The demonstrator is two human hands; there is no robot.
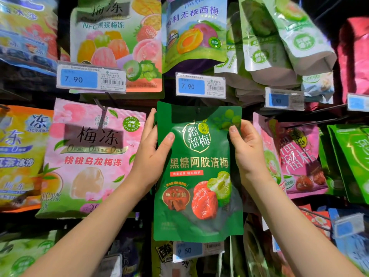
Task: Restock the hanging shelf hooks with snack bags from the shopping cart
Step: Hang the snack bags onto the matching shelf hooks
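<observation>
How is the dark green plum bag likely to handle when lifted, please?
The dark green bag is probably floppy: its film creases near the bottom. Its glossy face may be slippery, so the left hand and right hand pinching both side edges seems wise. It likely feels light, held upright by thumbs and fingers alone.
</observation>
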